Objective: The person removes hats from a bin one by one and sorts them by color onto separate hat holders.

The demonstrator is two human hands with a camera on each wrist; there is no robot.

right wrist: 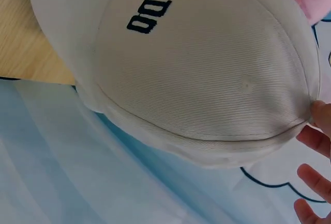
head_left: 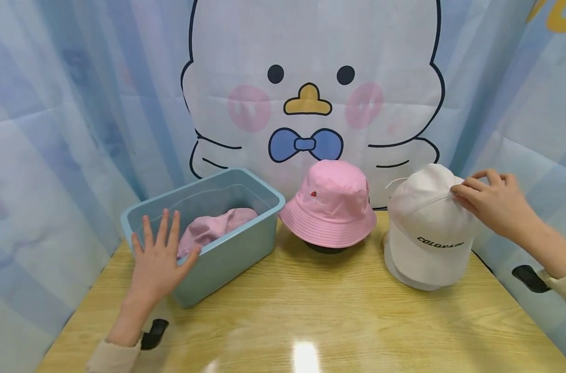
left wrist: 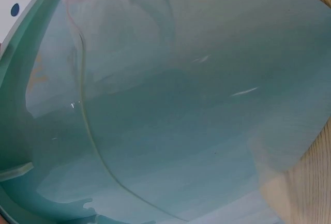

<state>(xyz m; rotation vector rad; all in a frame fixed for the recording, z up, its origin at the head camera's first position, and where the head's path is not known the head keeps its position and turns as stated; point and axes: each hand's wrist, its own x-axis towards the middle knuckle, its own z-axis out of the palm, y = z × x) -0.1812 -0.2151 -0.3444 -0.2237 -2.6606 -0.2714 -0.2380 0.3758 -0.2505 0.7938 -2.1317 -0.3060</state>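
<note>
My left hand (head_left: 156, 272) has its fingers spread at the near rim of a light blue plastic bin (head_left: 236, 259). The bin's smooth side fills most of the left wrist view. Inside the bin lies a crumpled pink fabric item (head_left: 213, 230). On the right, my right hand (head_left: 502, 210) pinches the top of a white baseball cap (head_left: 423, 223) between thumb and fingers. Dark lettering runs across the cap's front, just above the brim. The right wrist view has the cap's crown (right wrist: 196, 89) up close, with the fingertips (right wrist: 321, 115) on its peak.
A pink bucket hat (head_left: 329, 207) sits on a dark support between the bin and the cap. All stand on a wooden table (head_left: 287, 311). Behind hangs a curtain (head_left: 395, 52) with a cartoon bird, and blue curtains enclose both sides.
</note>
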